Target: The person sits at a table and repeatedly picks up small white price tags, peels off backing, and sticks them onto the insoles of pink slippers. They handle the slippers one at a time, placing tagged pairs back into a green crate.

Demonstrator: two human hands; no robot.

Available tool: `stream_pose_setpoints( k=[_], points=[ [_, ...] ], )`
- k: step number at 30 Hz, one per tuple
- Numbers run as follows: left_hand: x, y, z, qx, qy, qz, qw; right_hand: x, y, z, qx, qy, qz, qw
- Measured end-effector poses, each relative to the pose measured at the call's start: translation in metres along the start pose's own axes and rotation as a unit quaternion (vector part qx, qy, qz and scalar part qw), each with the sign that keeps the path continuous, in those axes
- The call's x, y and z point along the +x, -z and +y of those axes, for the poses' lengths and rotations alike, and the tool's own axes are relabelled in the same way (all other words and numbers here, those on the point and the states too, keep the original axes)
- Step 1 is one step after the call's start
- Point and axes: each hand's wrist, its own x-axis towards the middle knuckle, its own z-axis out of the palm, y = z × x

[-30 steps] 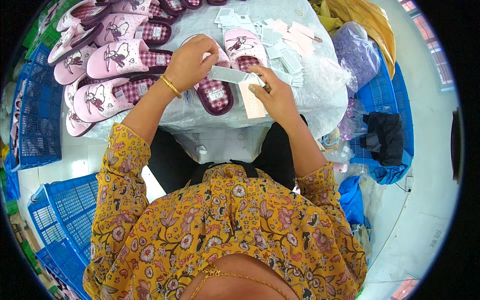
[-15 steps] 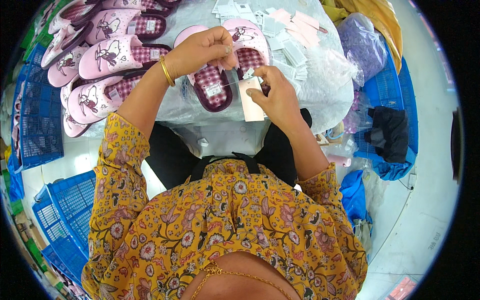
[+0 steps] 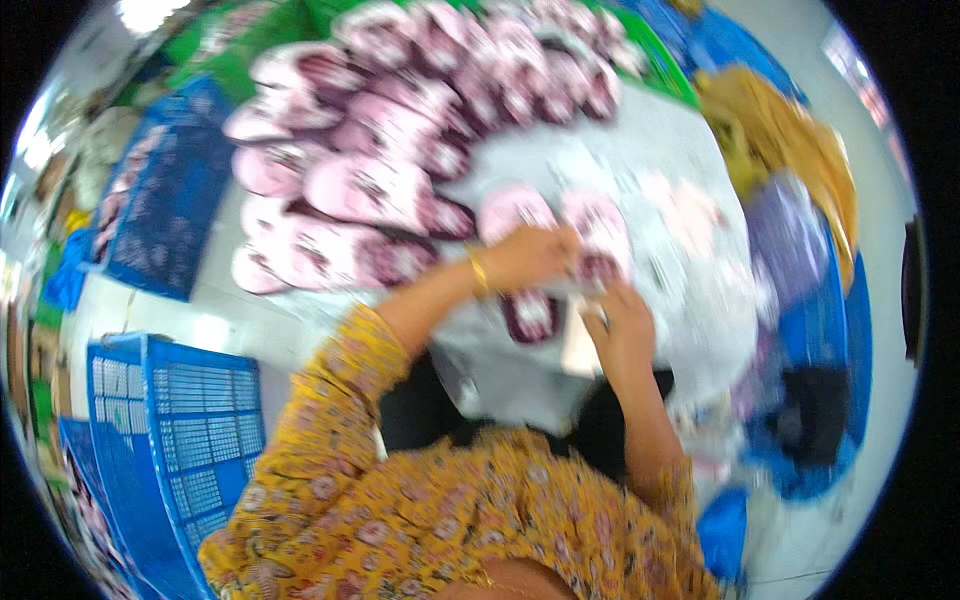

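Observation:
The picture is smeared by motion. My right hand (image 3: 622,330) pinches a pale pink hang tag (image 3: 580,342), which hangs down at the table's near edge. Just left of it, my left hand (image 3: 530,255) has its fingers drawn together over a pair of slippers; whatever is between its fingertips is too small and blurred to make out. Of that pair, the left slipper (image 3: 515,208) and the right slipper (image 3: 598,222) are pink with dark checked insoles, toes pointing away from me. My hands partly cover both.
Many pink slippers (image 3: 365,190) lie in rows on the plastic-covered table (image 3: 690,340), left and far side. Loose pink tags (image 3: 685,212) lie at right. A blue crate (image 3: 205,430) stands at lower left; a purple bundle (image 3: 790,240) and yellow cloth (image 3: 785,130) sit beyond the table's right edge.
The view has swung, so the table and my hands appear farther right and lower, and more slippers show at the far side. My right hand still holds the hang tag.

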Motion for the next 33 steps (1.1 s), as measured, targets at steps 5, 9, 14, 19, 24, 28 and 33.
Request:
stream_pose_setpoints(
  k=[5, 9, 14, 19, 24, 28, 33],
  points=[
    [0.005, 0.008, 0.043, 0.042, 0.088, 0.019, 0.995, -0.009, 0.01, -0.013, -0.026, -0.007, 0.043, 0.999],
    [0.005, 0.019, 0.044, 0.027, 0.116, -0.002, 0.993, -0.003, 0.002, 0.0, -0.052, 0.071, 0.071, 0.994],
    [0.007, 0.011, 0.039, 0.042, 0.105, -0.011, 0.994, -0.002, 0.001, 0.006, -0.071, 0.098, 0.066, 0.99],
    [0.002, 0.003, 0.034, 0.129, -0.065, -0.062, 0.988, 0.011, 0.018, 0.004, -0.07, 0.158, 0.137, 0.975],
    [0.007, -0.004, 0.054, 0.095, -0.022, -0.021, 0.995, 0.013, 0.022, 0.005, 0.027, 0.08, 0.101, 0.991],
    [0.006, -0.011, 0.049, -0.01, 0.036, -0.016, 0.999, 0.013, 0.017, 0.007, 0.121, -0.053, 0.059, 0.989],
    [0.01, -0.016, 0.043, -0.007, 0.068, -0.003, 0.998, 0.014, 0.012, 0.01, 0.13, -0.063, 0.058, 0.988]
  ],
)
